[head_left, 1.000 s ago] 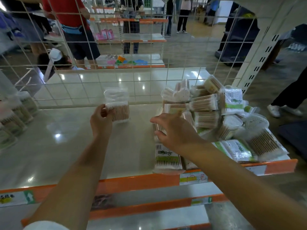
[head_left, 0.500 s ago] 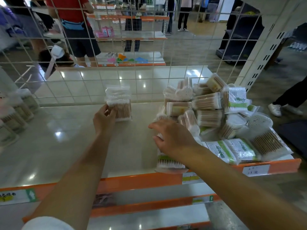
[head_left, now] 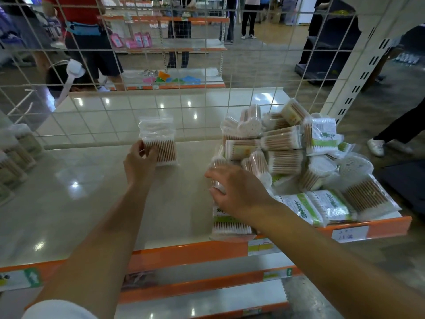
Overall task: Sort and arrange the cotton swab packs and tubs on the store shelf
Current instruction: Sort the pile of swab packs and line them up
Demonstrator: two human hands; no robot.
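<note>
Sorting barely begun: left hand point(head_left: 140, 163) pinches one upright pack point(head_left: 158, 143), right hand point(head_left: 234, 191) curls onto the jumbled pile point(head_left: 287, 153) beside it.

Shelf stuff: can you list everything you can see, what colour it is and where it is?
standing swab pack: one, clear bag with tan sticks, upright at the back of the shelf by the grid.
pile of swab packs and tubs: too many to count, tan, white and green, heaped on the right of the shelf.
green-label pack: one, white and green, flat at the front edge below the right hand.
shelf: one, cream top with orange front strip.
wire grid: one, white, behind the shelf.
price tag: one, white, on the orange strip at right.
left hand: holds the standing swab pack.
right hand: curled over packs at the pile's left edge.
</note>
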